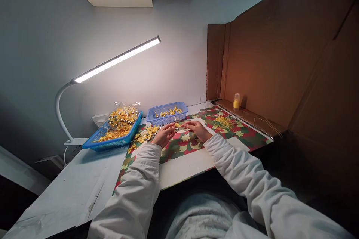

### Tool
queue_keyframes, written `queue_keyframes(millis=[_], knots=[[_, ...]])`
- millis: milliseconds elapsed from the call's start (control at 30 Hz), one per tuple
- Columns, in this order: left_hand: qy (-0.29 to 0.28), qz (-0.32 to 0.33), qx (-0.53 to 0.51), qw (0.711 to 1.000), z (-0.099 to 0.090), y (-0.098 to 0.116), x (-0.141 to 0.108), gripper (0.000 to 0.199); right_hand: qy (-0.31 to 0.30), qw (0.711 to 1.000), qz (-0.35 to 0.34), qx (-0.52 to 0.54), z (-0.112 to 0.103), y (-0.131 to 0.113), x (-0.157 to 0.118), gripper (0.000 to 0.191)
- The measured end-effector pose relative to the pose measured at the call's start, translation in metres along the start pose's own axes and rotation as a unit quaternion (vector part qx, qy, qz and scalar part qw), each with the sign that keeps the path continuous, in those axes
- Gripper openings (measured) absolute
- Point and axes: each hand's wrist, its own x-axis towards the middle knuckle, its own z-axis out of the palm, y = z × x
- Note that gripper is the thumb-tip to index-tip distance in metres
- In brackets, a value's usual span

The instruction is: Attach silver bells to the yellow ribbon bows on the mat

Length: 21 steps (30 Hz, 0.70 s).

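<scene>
Above the patterned sheet (185,143), my left hand (165,135) pinches a small yellow ribbon bow (177,124) at its fingertips. A silver bell (176,129) shows just under the bow. To the right, my right hand (198,130) is closed in a pinch facing the bow; what lies between its fingertips is too small to make out. Beside and behind my left hand, a pile of yellow bows with silver bells (147,134) is spread on the sheet.
A blue basket (131,130) heaped with bows and bells stands at left. Behind my hands is a periwinkle basket (154,120) holding several bows. Yellow cords (224,122) lie at right, near a small yellow bottle (236,102). A lit lamp (117,59) overhangs the left; cardboard (269,56) walls the right.
</scene>
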Motion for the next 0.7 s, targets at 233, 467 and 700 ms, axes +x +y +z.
queue_keyframes(millis=[233,467,700], knots=[[0.01,-0.025,0.022,0.999,0.006,-0.003,-0.002,0.016,0.003,0.994,0.079,0.077,-0.002,-0.005,-0.004,0.019],[-0.024,-0.024,0.009,0.999,0.005,-0.002,-0.002,0.024,-0.046,0.999,-0.015,-0.008,0.001,0.001,-0.004,0.027],[-0.032,-0.026,-0.02,0.999,0.012,0.0,-0.01,0.027,-0.04,0.985,-0.109,-0.128,0.011,0.001,-0.01,0.018]])
